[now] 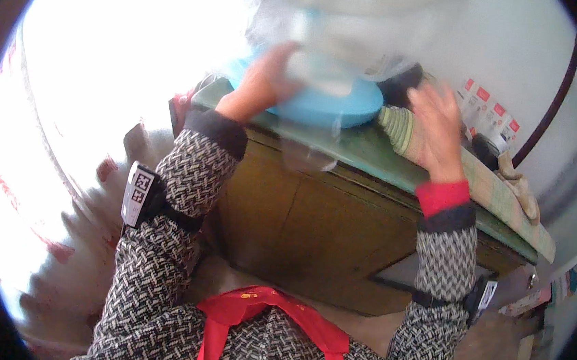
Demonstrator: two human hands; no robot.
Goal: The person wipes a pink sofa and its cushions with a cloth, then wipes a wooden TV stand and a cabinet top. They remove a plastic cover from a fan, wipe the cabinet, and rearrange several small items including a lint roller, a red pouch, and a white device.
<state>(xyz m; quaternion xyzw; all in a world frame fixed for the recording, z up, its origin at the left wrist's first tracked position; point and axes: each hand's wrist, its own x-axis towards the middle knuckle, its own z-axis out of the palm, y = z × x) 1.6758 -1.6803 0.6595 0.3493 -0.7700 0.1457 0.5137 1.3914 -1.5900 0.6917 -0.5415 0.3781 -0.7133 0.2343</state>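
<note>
My left hand (272, 73), blurred, is at a pale, translucent object (318, 72) over a light blue plastic basin (346, 105); whether its fingers grip that object is unclear. Clear plastic (309, 148) hangs below the basin's near rim. Above, a large translucent plastic bag (364, 22) fills the top of the view. My right hand (435, 123) is raised to the basin's right with its fingers spread and nothing seen in it. Behind it lies a green striped cloth (398, 130) on the cabinet top.
The green-topped wooden cabinet (326, 224) stands before me. Farther right on it lie a checked cloth (493, 190), a beige cloth item (519, 192) and a dark object (484, 148). Red and white labels (490, 110) are near the wall, by a dark pipe (552, 108). A patterned curtain (55, 195) hangs left.
</note>
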